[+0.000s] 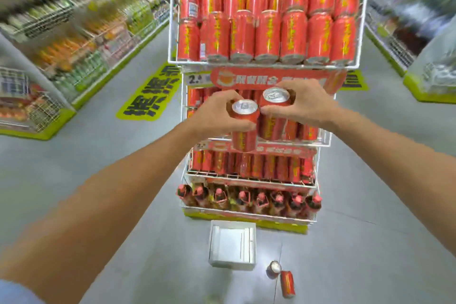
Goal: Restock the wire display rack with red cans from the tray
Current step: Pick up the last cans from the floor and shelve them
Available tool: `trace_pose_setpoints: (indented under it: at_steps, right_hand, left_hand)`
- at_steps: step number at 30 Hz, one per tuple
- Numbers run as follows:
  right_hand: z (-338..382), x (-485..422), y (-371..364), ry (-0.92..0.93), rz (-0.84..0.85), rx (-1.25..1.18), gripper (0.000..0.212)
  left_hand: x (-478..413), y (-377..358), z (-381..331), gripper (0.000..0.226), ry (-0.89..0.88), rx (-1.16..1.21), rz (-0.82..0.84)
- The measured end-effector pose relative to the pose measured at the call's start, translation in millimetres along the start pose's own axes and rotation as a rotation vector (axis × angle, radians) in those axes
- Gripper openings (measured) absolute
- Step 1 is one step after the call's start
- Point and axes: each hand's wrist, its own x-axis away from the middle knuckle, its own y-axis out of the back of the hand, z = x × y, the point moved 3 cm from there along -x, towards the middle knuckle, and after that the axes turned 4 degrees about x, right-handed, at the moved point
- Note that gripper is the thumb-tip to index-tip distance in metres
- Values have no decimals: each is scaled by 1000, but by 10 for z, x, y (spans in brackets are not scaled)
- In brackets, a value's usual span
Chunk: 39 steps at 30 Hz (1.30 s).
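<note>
Left grip: my left hand point(217, 112) is closed around a red can point(244, 128), held upright with its silver top facing me.
Right grip: my right hand point(303, 103) is wrapped around a second red can point(272, 116), also upright, and slightly higher than the first.
Cans together: I see the two held cans just beside each other, apparently touching, in front of the rack's second tier.
Wire display rack point(269, 64): white wire; the top basket is packed with red cans stacked in two layers, and the lower tiers also hold rows of cans.
Bottom tier: I see bottles with red caps point(249, 198) in a row.
Tray point(232, 244): white, sitting on the floor in front of the rack, with no cans visible inside.
Floor point(370, 242): one can stands upright point(274, 268) and another lies on its side point(287, 284), just right of the tray.
</note>
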Motion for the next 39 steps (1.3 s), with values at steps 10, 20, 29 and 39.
trace_pose_setpoints:
  at_steps: [10,20,29,39]
  right_hand:
    - [718,-1374,582,114,32,29,39]
    - [383,-2366,1177,20,-174,126,55]
    - [-68,-2865,1363,-64,-218,144,60]
    - [-88,-2927,1240,123,-159,214,38]
  left_hand:
    - [-841,1388,-509,55,-56,36,-138]
    - [-2185,1638,-862,48,-158,139,-151]
    - [-2941,1690,-1030,48,-79,101,-193]
    - [-3066,1510,-772,58,-24,58,-293]
